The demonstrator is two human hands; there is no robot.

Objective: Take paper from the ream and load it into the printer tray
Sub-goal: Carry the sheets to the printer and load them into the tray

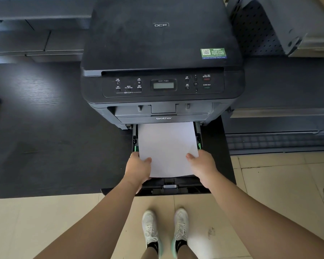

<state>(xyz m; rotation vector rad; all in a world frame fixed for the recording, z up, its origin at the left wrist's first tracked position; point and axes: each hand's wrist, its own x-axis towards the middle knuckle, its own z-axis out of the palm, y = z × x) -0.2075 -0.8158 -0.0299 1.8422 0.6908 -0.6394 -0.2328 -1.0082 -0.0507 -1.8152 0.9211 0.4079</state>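
Dark wood-grain desk (pixel 45 113) carries the black desktop printer (pixel 163 53), and we pinch the white paper stack (pixel 166 146) at its near corners, left hand (pixel 137 170) and right hand (pixel 202 166) equally close, its long axis pointing into the pulled-out black plastic tray (pixel 176 187).

We read "DCP" on the printer (pixel 162 53) lid, up near its far edge. "DCP-7080" sits above the small display (pixel 163 85) on the control panel, with "COPY", "OK", "Start" and "Stop/Exit" by the buttons around it. "brother" runs along the front, just above the tray. The green sticker (pixel 213 53) at the lid's near right corner carries a QR code; its print is too small for us.
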